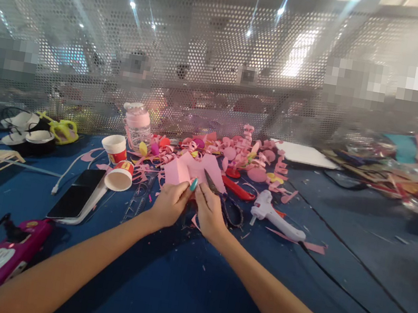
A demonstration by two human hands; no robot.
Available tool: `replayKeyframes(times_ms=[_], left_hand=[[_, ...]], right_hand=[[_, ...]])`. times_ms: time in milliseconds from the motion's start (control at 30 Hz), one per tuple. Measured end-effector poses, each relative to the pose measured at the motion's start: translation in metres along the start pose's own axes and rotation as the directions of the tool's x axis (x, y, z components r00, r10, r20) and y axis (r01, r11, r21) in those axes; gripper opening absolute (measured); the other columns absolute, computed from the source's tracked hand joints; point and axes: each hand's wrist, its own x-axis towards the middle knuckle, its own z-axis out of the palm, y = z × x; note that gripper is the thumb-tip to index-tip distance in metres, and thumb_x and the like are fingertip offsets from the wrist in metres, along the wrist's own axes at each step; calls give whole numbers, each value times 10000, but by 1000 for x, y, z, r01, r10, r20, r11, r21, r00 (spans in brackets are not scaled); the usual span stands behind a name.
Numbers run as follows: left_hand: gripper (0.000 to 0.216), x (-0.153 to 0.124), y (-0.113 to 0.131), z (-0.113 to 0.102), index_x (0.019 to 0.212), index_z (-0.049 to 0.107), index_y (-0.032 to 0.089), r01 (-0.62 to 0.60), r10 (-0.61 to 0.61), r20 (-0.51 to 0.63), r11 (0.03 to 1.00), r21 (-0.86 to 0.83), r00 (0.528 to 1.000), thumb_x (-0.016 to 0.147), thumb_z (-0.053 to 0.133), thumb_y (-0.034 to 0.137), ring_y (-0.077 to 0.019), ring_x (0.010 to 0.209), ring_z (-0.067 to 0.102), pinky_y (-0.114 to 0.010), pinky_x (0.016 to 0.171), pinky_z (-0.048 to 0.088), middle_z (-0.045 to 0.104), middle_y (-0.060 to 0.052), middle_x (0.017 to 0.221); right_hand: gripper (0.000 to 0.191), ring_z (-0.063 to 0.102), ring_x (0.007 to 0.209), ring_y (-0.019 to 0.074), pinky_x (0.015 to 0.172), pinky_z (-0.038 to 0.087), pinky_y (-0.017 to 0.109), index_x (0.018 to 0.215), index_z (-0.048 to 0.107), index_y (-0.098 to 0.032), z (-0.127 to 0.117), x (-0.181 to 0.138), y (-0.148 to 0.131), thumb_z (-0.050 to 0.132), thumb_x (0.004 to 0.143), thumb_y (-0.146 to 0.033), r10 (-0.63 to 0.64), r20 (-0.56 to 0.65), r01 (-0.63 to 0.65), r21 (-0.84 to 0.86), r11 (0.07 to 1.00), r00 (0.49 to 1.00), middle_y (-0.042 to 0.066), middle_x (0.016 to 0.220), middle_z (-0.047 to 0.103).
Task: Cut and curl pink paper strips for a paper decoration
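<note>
A folded sheet of pink paper [190, 170] stands up between my two hands at the middle of the blue table. My left hand [170, 202] pinches its lower edge, fingers closed. My right hand [208, 210] grips scissors [225, 202], whose dark blades point up and to the left into the paper while the black handles lie under my palm. Both forearms reach in from the bottom of the view.
Curled pink paper scraps [249, 155] pile up behind the sheet. A white glue gun [275, 216] and a red tool [238, 188] lie to the right. Two paper cups [117, 162], a phone [76, 193], a pink jar [137, 126] and a magenta power strip [3, 261] sit left. A perforated metal screen [225, 58] closes the back.
</note>
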Motion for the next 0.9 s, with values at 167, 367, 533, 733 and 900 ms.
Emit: replayKeyframes(times_ms=[167, 367, 533, 733, 900], left_hand=[[407, -1, -2, 3, 620, 444, 183, 70, -71, -2, 980, -184, 997, 893, 280, 438, -120, 446, 461, -229, 462, 312, 466, 22, 462], [444, 2, -6, 2, 580, 457, 171, 153, -195, -51, 884, -443, 979, 880, 302, 459, -98, 382, 433, -226, 428, 338, 436, 36, 426], [382, 3, 2, -5, 604, 470, 164, 103, -103, 14, 947, -305, 995, 869, 368, 419, -103, 418, 450, -218, 436, 307, 465, 34, 435], [368, 4, 6, -6, 562, 404, 169, 51, -57, -72, 995, -91, 996, 872, 352, 360, -87, 436, 360, -224, 451, 229, 371, 50, 446], [348, 3, 5, -5, 565, 388, 175, 52, -56, -66, 997, -53, 996, 860, 375, 358, -85, 431, 367, -218, 453, 233, 385, 56, 445]], right_hand=[[270, 351, 446, 98, 459, 286, 233, 602, 315, -217, -1, -1, -5, 361, 861, -281, -14, -6, 14, -30, 999, 1000, -53, 484, 353], [278, 342, 452, 96, 469, 272, 234, 611, 296, -219, -2, -1, -7, 351, 876, -283, -27, -40, 25, -45, 999, 999, -57, 507, 328], [251, 363, 475, 104, 481, 272, 236, 629, 304, -219, -1, -1, -4, 347, 873, -265, -58, -55, 53, -90, 995, 997, -52, 527, 334], [266, 349, 465, 102, 477, 268, 233, 619, 283, -220, -2, 0, -4, 342, 872, -276, -52, -56, 46, -104, 994, 997, -57, 516, 315], [252, 361, 477, 105, 482, 277, 231, 621, 302, -217, -2, 0, -5, 351, 863, -265, -61, -61, 53, -121, 991, 996, -52, 520, 331]])
